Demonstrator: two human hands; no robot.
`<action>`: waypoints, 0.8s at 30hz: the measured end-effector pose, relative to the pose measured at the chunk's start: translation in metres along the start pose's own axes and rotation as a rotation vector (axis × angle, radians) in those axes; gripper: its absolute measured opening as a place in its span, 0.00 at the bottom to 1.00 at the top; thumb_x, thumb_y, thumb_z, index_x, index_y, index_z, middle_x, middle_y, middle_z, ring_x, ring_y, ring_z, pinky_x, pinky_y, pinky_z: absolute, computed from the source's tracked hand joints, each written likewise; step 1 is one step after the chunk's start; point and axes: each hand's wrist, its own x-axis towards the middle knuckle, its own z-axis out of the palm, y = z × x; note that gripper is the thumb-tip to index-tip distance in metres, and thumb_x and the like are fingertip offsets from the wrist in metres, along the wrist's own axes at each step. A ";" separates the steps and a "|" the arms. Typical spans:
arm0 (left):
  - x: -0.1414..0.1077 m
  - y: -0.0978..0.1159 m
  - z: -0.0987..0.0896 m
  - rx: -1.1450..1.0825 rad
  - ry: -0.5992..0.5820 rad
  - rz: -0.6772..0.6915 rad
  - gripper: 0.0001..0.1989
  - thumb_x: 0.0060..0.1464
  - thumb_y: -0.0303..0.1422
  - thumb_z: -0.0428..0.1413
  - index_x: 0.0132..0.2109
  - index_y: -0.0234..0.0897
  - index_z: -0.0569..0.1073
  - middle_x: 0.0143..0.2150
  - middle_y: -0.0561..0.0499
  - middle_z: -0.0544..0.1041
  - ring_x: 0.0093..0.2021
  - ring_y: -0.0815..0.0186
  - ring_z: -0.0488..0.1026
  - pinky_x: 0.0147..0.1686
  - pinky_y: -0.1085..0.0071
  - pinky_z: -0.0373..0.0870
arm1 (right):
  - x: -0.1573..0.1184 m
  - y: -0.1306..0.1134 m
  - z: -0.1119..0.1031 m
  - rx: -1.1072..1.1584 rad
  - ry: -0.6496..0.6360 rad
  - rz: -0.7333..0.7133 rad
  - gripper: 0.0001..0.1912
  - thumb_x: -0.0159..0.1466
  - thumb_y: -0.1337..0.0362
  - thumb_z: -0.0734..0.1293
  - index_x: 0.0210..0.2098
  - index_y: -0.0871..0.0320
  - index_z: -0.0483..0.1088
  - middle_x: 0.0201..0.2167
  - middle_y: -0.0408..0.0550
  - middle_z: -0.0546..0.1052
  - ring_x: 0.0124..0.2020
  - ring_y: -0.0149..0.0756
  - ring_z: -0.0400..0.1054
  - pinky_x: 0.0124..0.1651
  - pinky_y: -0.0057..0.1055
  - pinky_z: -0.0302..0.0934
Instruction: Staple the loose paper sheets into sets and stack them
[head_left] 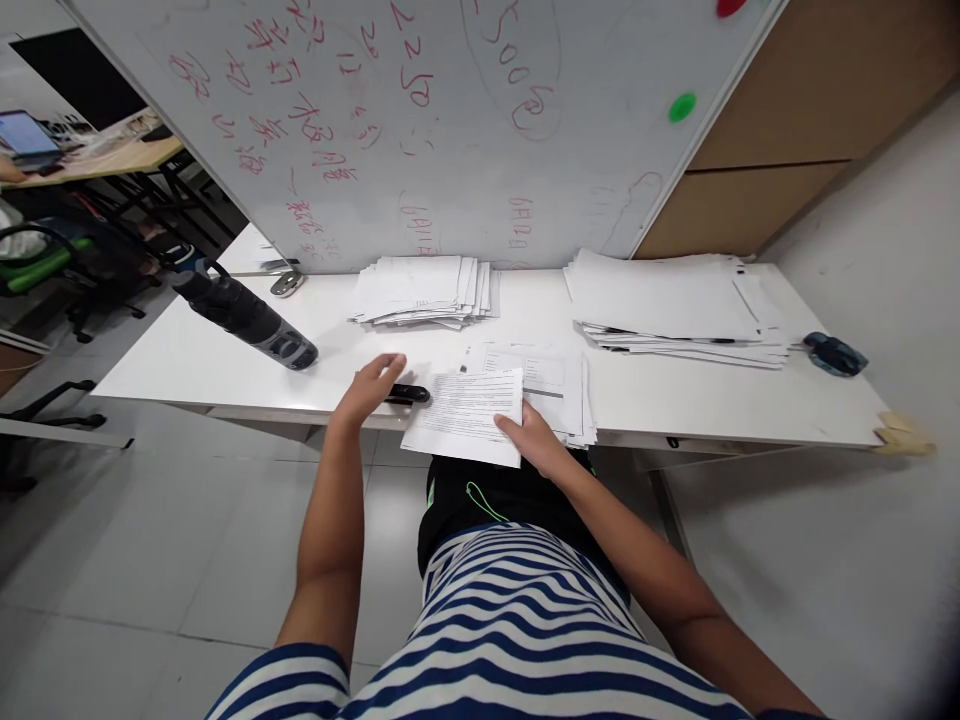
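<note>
My right hand [532,438] pinches the right edge of some printed paper [465,410], with the thumb on top. This paper reaches over the front edge of the desk and partly covers other printed sheets [574,395] lying there. A black stapler [409,394] rests on the desk at the paper's left side; its left end is hidden behind my left hand. My left hand [371,385] is beside the stapler with fingers stretched out and nothing held in them.
A stack of papers [412,285] lies at the back, a larger stack [667,300] to the right. A dark bottle [247,320] and a mouse [286,284] are on the left. A whiteboard [450,130] stands behind the white desk [187,360]. A dark blue object [834,354] sits far right.
</note>
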 end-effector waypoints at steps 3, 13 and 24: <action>0.022 0.018 0.014 0.069 0.087 0.030 0.23 0.63 0.52 0.44 0.52 0.46 0.74 0.56 0.46 0.76 0.60 0.52 0.68 0.67 0.44 0.40 | -0.004 -0.002 -0.003 0.031 -0.006 -0.035 0.25 0.64 0.57 0.64 0.60 0.52 0.65 0.59 0.48 0.73 0.59 0.42 0.68 0.61 0.42 0.62; 0.050 0.018 0.071 0.303 0.045 -0.039 0.31 0.63 0.54 0.37 0.56 0.39 0.70 0.66 0.36 0.64 0.72 0.41 0.45 0.64 0.34 0.35 | -0.014 -0.007 -0.008 -0.013 -0.027 0.083 0.27 0.64 0.56 0.64 0.61 0.53 0.63 0.28 0.43 0.79 0.17 0.32 0.68 0.21 0.30 0.66; 0.039 0.025 0.078 0.394 0.169 0.090 0.27 0.64 0.50 0.41 0.54 0.36 0.72 0.61 0.35 0.69 0.70 0.43 0.49 0.66 0.41 0.37 | -0.011 -0.007 -0.004 0.036 -0.025 0.084 0.27 0.63 0.57 0.62 0.62 0.52 0.63 0.44 0.48 0.80 0.21 0.31 0.69 0.19 0.28 0.63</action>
